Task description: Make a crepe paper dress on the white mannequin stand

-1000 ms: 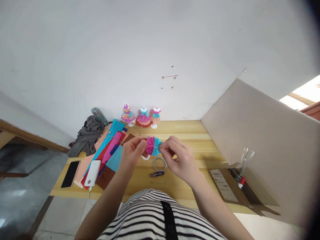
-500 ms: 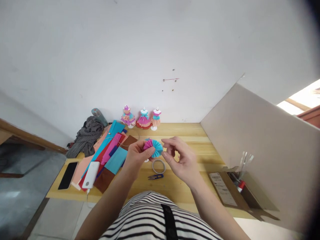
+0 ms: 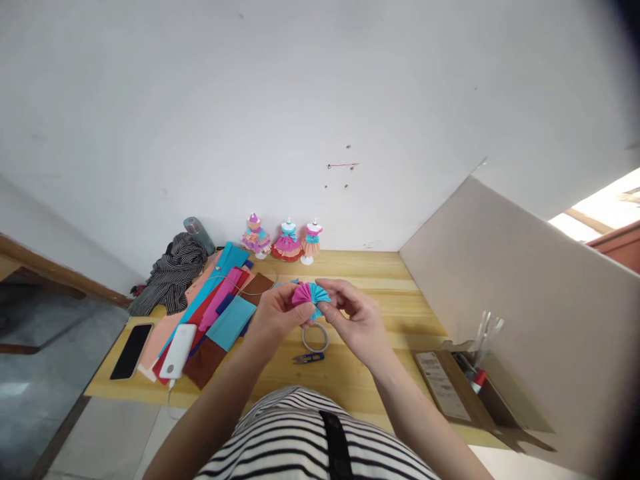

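Observation:
A small pleated paper rosette [image 3: 310, 295], half pink and half turquoise, is held above the wooden table [image 3: 360, 373]. My left hand [image 3: 273, 313] pinches its pink left side with thumb and fingers closed. My right hand [image 3: 353, 317] pinches the turquoise right side, fingers curled. A roll of clear tape [image 3: 315, 338] lies on the table just below the rosette, and small blue-handled snips [image 3: 307, 358] lie in front of the tape.
Coloured paper sheets [image 3: 220, 310] fan out at left beside a white power bank [image 3: 176, 351] and a black phone [image 3: 131, 351]. Three paper-dress figurines [image 3: 287, 241] stand by the wall. A striped cloth [image 3: 173, 273] lies far left. A cardboard box [image 3: 465, 383] with tools sits at right under a grey board [image 3: 525, 300].
The rosette has been turned a little between my fingers, with more pink showing on top now. Both hands stayed closed on it and shifted slightly as the view moved.

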The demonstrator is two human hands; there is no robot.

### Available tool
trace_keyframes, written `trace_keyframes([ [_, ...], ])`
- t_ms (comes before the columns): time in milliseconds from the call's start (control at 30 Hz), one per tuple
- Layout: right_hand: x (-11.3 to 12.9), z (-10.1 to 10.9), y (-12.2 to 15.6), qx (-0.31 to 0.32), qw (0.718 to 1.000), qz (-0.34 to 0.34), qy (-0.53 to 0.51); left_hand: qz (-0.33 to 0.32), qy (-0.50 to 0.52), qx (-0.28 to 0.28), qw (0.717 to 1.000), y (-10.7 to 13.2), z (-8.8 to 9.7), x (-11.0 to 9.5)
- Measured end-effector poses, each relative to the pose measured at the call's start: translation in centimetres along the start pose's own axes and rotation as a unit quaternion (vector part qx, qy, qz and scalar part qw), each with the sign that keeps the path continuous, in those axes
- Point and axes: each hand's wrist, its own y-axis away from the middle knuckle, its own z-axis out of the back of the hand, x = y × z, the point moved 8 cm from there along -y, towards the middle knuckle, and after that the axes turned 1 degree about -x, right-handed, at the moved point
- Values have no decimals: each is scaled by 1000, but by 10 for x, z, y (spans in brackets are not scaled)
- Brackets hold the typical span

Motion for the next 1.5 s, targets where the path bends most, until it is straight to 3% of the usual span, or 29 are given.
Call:
trace_keyframes([
  [200,15,7,2,-27,996,69,44,20,22,-2,1000,-1,1,5],
  [333,39,3,4,7,975,178,133,19,27,-3,999,-2,0,3],
  [433,48,1,4,14,965,205,162,21,26,2,999,-1,-3,0],
  [900,49,-2,1,24,962,190,192,21,25,11,999,0,-4,-7],
  [1233,37,4,2,9,986,132,105,15,29,-11,999,0,4,-1],
  [1367,27,-2,2,23,988,100,115,19,45,-9,999,-2,1,-1],
  [1500,15,1,0,-3,996,55,74,16,29,-29,999,-2,4,0],
])
